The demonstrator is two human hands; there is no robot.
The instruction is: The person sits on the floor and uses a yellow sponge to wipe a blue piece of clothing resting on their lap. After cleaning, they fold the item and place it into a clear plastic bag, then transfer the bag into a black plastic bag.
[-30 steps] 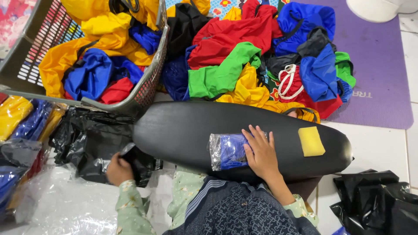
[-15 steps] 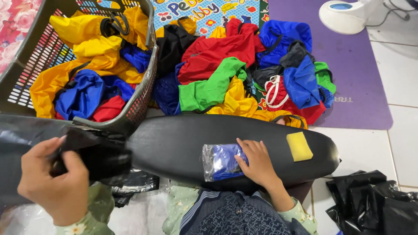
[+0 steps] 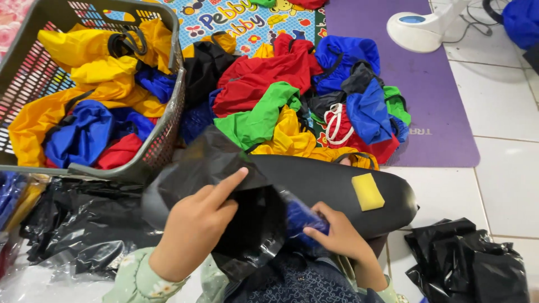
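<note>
My left hand (image 3: 199, 224) grips a black plastic bag (image 3: 247, 224) and holds it up over the black oval board (image 3: 337, 182) on my lap, index finger stretched out. My right hand (image 3: 339, 235) holds a blue folded item in a clear wrapper (image 3: 303, 221) at the edge of the black bag, half hidden behind it. A yellow sponge (image 3: 368, 192) lies on the board's right end.
A grey laundry basket (image 3: 168, 120) with yellow, blue and red cloth stands at left. A heap of red, green, blue, yellow and black cloth bags (image 3: 303, 95) lies beyond the board. More black plastic bags lie at left (image 3: 78, 224) and right (image 3: 471, 261). A white fan base (image 3: 421, 28) sits on the purple mat.
My left hand lifted the black plastic bag from the left pile and brought it right over the board. My right hand moved the wrapped blue item against the bag, which now covers part of it.
</note>
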